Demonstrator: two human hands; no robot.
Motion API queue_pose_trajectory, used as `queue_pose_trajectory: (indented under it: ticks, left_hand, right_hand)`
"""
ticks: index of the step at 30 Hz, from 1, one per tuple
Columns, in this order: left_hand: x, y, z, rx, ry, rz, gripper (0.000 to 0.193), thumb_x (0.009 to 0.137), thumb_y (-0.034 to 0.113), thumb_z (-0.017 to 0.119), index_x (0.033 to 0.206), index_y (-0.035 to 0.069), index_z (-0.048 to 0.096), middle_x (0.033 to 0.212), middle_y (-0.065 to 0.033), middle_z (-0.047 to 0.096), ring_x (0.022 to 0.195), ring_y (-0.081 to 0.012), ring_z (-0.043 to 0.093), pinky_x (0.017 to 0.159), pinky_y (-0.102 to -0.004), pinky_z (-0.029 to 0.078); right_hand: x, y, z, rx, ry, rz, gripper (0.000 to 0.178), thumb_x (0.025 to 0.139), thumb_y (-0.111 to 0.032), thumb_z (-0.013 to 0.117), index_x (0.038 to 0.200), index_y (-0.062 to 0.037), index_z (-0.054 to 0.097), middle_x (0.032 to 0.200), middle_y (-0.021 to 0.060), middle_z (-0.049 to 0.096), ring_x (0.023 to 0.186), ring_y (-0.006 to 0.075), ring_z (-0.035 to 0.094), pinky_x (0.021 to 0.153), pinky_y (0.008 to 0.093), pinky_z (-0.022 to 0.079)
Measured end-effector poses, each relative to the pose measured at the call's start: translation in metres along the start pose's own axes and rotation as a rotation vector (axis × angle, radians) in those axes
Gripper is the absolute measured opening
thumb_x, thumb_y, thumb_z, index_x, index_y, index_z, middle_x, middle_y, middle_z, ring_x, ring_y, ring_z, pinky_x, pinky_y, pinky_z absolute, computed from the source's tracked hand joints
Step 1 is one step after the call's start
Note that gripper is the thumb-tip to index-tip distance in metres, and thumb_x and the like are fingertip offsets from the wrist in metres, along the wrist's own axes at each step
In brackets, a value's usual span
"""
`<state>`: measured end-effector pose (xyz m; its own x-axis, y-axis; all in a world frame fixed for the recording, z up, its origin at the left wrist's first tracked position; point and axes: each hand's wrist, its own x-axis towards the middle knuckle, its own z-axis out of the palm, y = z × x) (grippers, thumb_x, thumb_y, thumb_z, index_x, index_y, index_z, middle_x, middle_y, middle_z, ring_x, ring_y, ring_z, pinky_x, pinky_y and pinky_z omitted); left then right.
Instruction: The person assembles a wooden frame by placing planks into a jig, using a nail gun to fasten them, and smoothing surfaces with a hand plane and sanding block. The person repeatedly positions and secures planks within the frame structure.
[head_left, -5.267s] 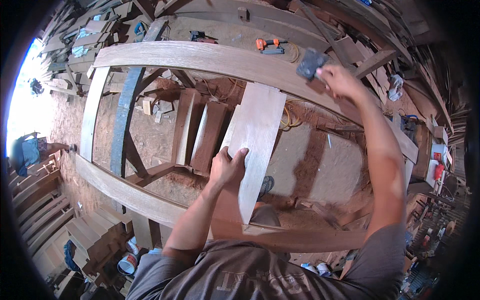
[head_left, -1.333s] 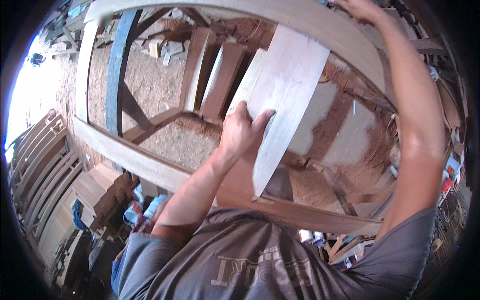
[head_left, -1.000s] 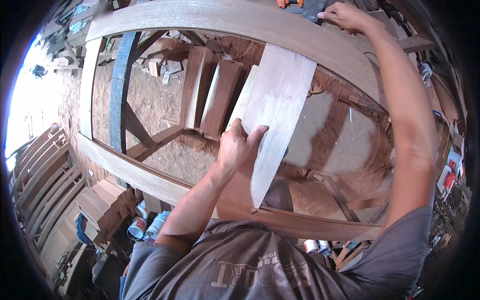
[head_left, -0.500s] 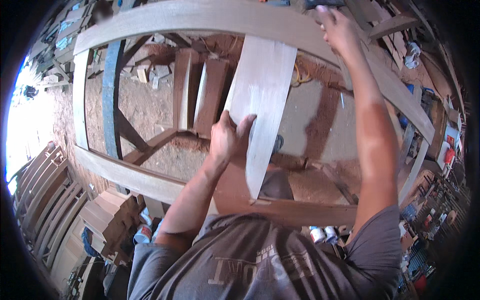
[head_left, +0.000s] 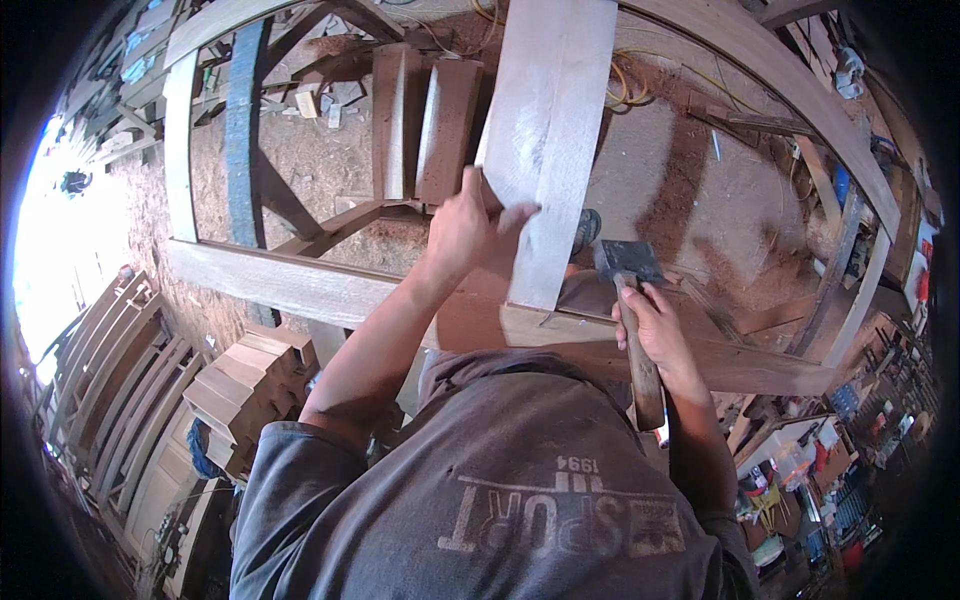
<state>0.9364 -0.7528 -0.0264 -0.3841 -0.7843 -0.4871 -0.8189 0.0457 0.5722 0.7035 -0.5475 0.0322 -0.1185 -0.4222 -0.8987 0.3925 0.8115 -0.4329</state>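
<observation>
Open gap left of the left hand (head_left: 468, 222); pale plank (head_left: 545, 150) blocks its right, frame rail (head_left: 300, 285) below.

stacked wood blocks (head_left: 250, 385), blue post (head_left: 243, 150), yellow cable (head_left: 625, 85)
</observation>
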Motion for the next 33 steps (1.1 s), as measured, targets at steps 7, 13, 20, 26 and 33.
queue_pose_trajectory:
  ticks: [7, 13, 20, 26, 33]
  left_hand:
    - [-0.051, -0.036, 0.007, -0.025, -0.118, 0.058, 0.057, 0.099, 0.048, 0.069, 0.113, -0.002, 0.045, 0.082, -0.0276, 0.071, 0.080, -0.0487, 0.072, 0.072, -0.0544, 0.057]
    - [-0.048, -0.045, 0.013, 0.010, -0.129, 0.090, 0.074, 0.103, 0.051, 0.059, 0.141, -0.007, 0.035, 0.095, -0.0286, 0.073, 0.089, -0.0481, 0.072, 0.079, -0.0556, 0.056]
    - [-0.052, -0.039, 0.004, -0.046, -0.166, 0.091, 0.083, 0.104, 0.057, 0.054, 0.150, -0.007, 0.030, 0.099, -0.0280, 0.074, 0.094, -0.0466, 0.073, 0.083, -0.0541, 0.057]
    - [-0.053, -0.031, -0.003, -0.021, -0.189, 0.034, 0.078, 0.104, 0.053, 0.055, 0.150, -0.004, 0.031, 0.104, -0.0301, 0.073, 0.103, -0.0470, 0.071, 0.090, -0.0549, 0.056]
    - [0.010, 0.007, -0.001, -0.181, 0.156, 0.096, 0.102, 0.090, 0.059, 0.071, 0.158, 0.000, 0.023, 0.113, -0.0317, 0.070, 0.109, -0.0487, 0.069, 0.097, -0.0525, 0.053]
  right_hand:
    - [0.000, 0.028, 0.025, 0.296, 0.107, 0.051, 0.026, 0.107, -0.030, 0.058, 0.105, -0.0045, 0.062, 0.084, 0.0055, 0.064, 0.059, 0.0177, 0.063, 0.052, 0.0360, 0.055]
    - [-0.004, 0.033, 0.050, 0.180, -0.032, 0.106, 0.023, 0.109, -0.025, 0.055, 0.106, -0.0030, 0.061, 0.086, 0.0056, 0.063, 0.061, 0.0190, 0.063, 0.053, 0.0398, 0.058]
    - [-0.012, 0.025, 0.061, 0.077, 0.038, 0.043, 0.028, 0.109, -0.026, 0.054, 0.100, -0.0006, 0.062, 0.084, 0.0072, 0.063, 0.060, 0.0195, 0.064, 0.053, 0.0400, 0.058]
    - [-0.006, -0.014, 0.044, 0.025, 0.063, 0.003, 0.023, 0.108, -0.027, 0.056, 0.103, -0.0046, 0.060, 0.088, 0.0066, 0.065, 0.060, 0.0177, 0.063, 0.054, 0.0377, 0.056]
    - [0.013, -0.080, 0.035, -0.090, 0.146, -0.248, 0.027, 0.107, -0.029, 0.059, 0.116, -0.0033, 0.058, 0.091, 0.0054, 0.065, 0.062, 0.0158, 0.063, 0.053, 0.0347, 0.055]
